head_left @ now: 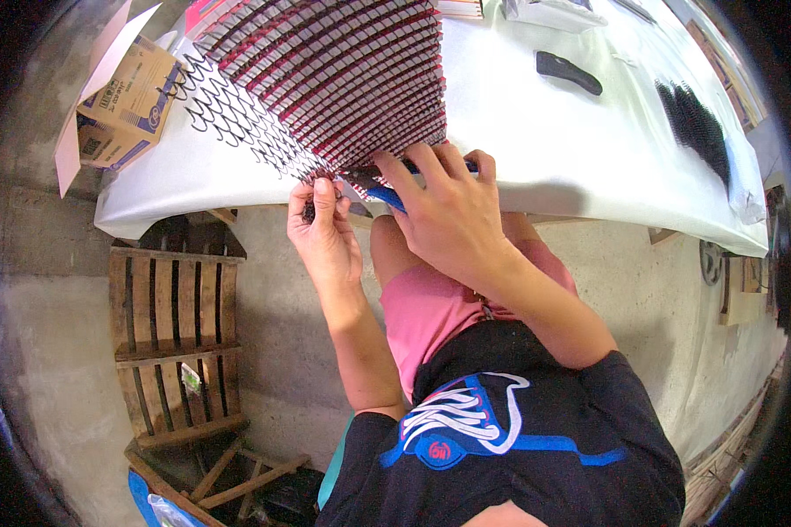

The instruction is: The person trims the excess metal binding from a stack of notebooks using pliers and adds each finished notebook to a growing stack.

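Observation:
My left hand point(327, 230) pinches a small bunch of dark links point(308, 209) at the near corner of a panel with red, black and pale rows point(351, 83). Along the panel's left side spreads an open net of dark wire-like loops point(237, 123). Wrapped around blue-handled pliers point(385, 196), my right hand point(448, 204) keeps their dark jaws close to the left fingertips. Fingers hide part of the handles, and what the jaws touch is too small to tell.
The white-covered table point(510, 123) bears an open cardboard box point(130, 114) at left, a black curved piece point(569, 73) and a dark mesh piece point(696, 127) at right. Below left stands a slatted wooden crate or pallet point(176, 347).

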{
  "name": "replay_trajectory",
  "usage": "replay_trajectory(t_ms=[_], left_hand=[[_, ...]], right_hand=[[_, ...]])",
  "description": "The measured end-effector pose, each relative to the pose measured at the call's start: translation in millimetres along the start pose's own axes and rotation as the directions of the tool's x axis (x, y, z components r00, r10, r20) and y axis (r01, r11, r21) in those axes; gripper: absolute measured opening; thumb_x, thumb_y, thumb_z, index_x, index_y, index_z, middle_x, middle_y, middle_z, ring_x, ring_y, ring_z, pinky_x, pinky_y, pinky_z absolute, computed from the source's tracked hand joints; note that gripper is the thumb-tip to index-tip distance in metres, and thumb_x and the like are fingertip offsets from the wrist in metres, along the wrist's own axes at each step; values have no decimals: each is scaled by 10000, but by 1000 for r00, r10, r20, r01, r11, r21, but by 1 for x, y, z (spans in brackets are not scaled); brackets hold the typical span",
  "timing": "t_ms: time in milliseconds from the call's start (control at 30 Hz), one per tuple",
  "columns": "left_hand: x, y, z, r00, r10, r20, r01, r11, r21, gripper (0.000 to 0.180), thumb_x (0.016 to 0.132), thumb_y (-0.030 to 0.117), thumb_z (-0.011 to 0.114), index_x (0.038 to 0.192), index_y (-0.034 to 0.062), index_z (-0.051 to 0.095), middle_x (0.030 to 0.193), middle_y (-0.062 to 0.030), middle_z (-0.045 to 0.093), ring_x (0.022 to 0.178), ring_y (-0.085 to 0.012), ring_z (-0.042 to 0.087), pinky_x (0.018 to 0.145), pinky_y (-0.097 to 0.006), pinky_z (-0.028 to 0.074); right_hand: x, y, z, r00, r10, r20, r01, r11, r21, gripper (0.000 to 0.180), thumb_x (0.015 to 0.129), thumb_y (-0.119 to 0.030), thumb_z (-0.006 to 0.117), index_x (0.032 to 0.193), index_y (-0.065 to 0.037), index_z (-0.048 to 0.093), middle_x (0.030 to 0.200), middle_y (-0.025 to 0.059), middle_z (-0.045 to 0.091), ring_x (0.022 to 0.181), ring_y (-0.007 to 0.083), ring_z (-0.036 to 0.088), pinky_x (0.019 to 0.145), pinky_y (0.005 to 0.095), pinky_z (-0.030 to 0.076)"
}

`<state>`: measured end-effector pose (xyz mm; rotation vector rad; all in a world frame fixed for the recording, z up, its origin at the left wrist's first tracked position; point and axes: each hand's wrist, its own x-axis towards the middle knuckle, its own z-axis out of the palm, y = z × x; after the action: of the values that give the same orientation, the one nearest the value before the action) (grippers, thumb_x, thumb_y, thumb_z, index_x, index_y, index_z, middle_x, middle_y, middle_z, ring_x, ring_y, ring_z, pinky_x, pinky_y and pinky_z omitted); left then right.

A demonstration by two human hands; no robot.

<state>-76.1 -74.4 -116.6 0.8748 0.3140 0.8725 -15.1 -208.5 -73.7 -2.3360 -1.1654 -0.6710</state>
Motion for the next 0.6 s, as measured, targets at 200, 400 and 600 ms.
replay_trajectory(t_ms=[200,400,600], left_hand=[[-2,1,11,997,71,-44,-67,995,73,120,871,129,632,929,55,556,863,-22,614,744,-73,594,597,-160,505],[-2,0,8,995,95,-37,-90,989,117,116,878,122,622,937,50,552,881,-32,609,731,-84,585,588,-177,502],[-4,-5,11,985,166,-44,-157,974,166,126,890,120,604,973,47,545,880,-34,605,741,-92,580,591,-192,499]], right_hand=[[0,0,3,1000,5,12,-5,1000,22,377,766,-199,559,1138,-137,549,918,33,523,907,222,512,760,452,364],[3,-3,2,996,-20,84,18,999,27,351,753,-223,585,1090,-134,537,879,60,526,832,245,553,673,445,432],[3,5,5,964,8,266,-51,987,154,375,735,-224,615,1088,-139,525,860,84,536,788,249,581,603,395,473]])
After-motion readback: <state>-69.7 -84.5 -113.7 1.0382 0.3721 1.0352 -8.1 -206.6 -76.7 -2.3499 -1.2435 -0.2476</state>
